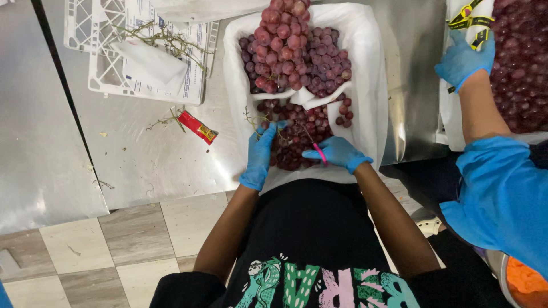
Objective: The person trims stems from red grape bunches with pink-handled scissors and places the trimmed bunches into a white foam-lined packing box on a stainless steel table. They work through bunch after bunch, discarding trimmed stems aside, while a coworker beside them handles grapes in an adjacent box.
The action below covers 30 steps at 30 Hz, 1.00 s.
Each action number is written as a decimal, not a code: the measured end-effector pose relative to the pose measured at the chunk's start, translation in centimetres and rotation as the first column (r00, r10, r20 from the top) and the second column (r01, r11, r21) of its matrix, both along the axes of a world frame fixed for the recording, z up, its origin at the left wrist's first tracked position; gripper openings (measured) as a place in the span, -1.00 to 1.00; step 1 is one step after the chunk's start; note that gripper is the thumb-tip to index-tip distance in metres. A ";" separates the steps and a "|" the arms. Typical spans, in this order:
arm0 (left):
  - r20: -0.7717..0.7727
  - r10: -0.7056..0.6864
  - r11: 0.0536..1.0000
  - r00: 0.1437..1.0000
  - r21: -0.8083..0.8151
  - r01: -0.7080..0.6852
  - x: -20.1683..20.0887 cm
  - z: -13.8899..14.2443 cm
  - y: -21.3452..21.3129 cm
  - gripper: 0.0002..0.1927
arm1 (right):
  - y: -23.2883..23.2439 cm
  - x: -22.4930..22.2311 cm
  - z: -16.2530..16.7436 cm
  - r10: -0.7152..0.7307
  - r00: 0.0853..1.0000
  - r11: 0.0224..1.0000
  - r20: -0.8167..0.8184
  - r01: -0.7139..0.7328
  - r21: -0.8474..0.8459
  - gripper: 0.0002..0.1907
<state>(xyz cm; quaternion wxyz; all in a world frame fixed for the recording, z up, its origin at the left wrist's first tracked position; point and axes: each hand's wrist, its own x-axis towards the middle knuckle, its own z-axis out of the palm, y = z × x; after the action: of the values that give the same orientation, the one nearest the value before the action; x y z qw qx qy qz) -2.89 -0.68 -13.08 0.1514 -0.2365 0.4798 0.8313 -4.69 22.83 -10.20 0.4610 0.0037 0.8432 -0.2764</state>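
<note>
My left hand (pixel 260 154), in a blue glove, pinches a bare green grape stem (pixel 255 121) at the near left of a white-lined box (pixel 371 85) filled with red grapes (pixel 294 54). My right hand (pixel 337 152), also in a blue glove, holds a small pink-handled tool (pixel 319 153) over the loose dark grapes (pixel 297 140) in the near half of the box. Both hands hover close together above the fruit.
A co-worker's blue-gloved hand (pixel 463 60) and blue sleeve (pixel 502 197) reach into a second grape box (pixel 522 63) at right. On the steel table (pixel 160 159) lie a white crate (pixel 142 51) with stems and paper, and a red wrapper (pixel 197 126). Tiled floor below.
</note>
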 end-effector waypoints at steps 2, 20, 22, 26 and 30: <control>0.032 0.052 0.998 0.998 0.019 -0.053 -0.1 -1.1 0.6 -0.73 | -0.7 -1.0 -0.8 0.080 0.997 0.995 -0.020 -0.078 0.057 -0.18; 0.129 0.088 0.945 0.988 -0.324 -0.042 0.3 -2.6 2.7 -0.84 | -4.1 -1.8 -0.2 0.065 0.954 0.998 -0.293 -0.064 0.012 -0.30; 0.094 0.121 0.940 0.988 -0.329 -0.084 0.2 -2.4 2.8 -0.85 | -3.3 -1.1 0.0 0.070 0.977 0.997 -0.199 -0.074 -0.014 -0.33; 0.071 0.152 0.962 0.986 -0.239 -0.131 0.5 -2.0 2.9 -0.88 | -2.5 -0.6 0.3 0.035 0.994 0.999 -0.101 -0.037 -0.013 -0.31; -0.027 0.187 0.977 0.982 -0.101 -0.188 0.2 -2.4 2.9 -0.85 | -2.9 -0.8 0.2 0.096 0.967 0.992 -0.235 -0.075 0.097 -0.33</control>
<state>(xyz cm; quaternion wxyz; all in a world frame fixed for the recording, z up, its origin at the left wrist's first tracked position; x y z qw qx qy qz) -2.72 2.17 -15.44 0.0559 -0.2810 0.4988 0.8180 -5.46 19.94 -9.95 0.3671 -0.0457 0.9032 -0.2175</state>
